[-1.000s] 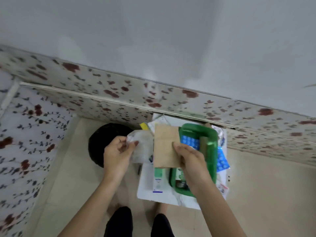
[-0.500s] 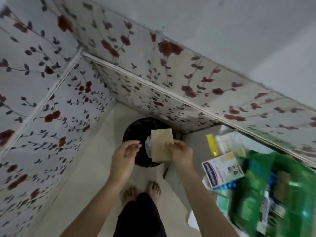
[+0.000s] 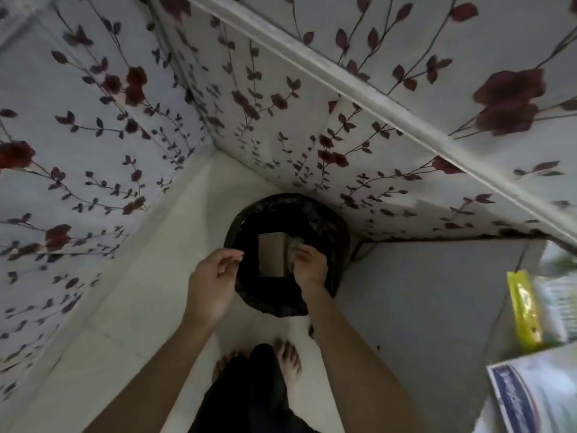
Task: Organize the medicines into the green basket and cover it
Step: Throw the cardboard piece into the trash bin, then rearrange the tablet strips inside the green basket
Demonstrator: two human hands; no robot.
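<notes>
My right hand point(image 3: 307, 264) hangs over the mouth of a black bin point(image 3: 331, 226) on the floor. It pinches the right edge of a brown paper card point(image 3: 271, 256) together with a crumpled clear wrapper point(image 3: 292, 245). Beside the bin's left rim, my left hand point(image 3: 215, 282) holds nothing, its fingers loosely apart. At the right edge of the view lie a yellow packet point(image 3: 524, 310) and a white and blue medicine box point(image 3: 537, 398). The green basket is out of view.
The bin stands in a corner between two flower-patterned walls point(image 3: 281, 126). A grey table top point(image 3: 437, 292) reaches in from the right, close to the bin. My bare feet point(image 3: 288, 357) stand on the pale tiled floor just before the bin.
The view has swung left and down, away from the table and basket. My right hand has carried the card and wrapper down over the bin's mouth. My left hand followed, still holding nothing.
</notes>
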